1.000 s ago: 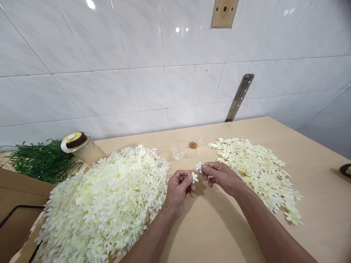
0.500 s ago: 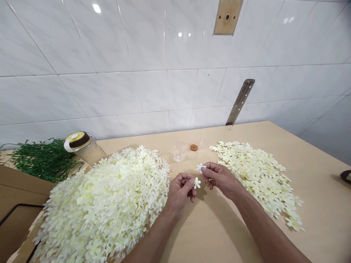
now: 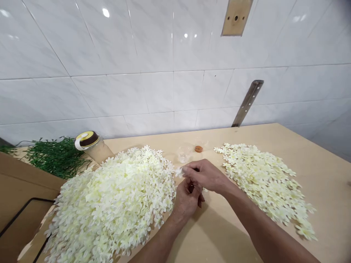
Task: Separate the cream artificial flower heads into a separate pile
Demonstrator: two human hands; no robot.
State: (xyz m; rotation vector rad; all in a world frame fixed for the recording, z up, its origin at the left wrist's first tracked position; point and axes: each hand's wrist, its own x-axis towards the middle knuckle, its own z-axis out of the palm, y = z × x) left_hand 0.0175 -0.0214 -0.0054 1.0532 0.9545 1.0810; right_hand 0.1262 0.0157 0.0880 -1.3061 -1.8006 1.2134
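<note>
Between two piles of pale flowers my hands meet over the wooden table. My right hand (image 3: 204, 176) pinches a white flower (image 3: 179, 172) at its fingertips, slightly blurred, near the edge of the large flower pile (image 3: 117, 201). Just below it, my left hand (image 3: 189, 195) is closed, thumb against fingers; a sliver of a pale flower shows at its right side, mostly hidden. The smaller, flatter flower pile (image 3: 263, 182) spreads out to the right of my hands.
Behind my hands lie a small clear dish (image 3: 184, 155) and a brown disc (image 3: 198, 148). A bottle (image 3: 95, 148) with a yellow and brown lid leans beside green sprigs (image 3: 55, 157). Cardboard (image 3: 26, 193) stands at the left. The tiled wall (image 3: 153, 91) bounds the table (image 3: 219, 233).
My right hand has moved left across the top of my left hand, carrying its white flower. The flower in my left hand is now mostly hidden. The view has shifted slightly.
</note>
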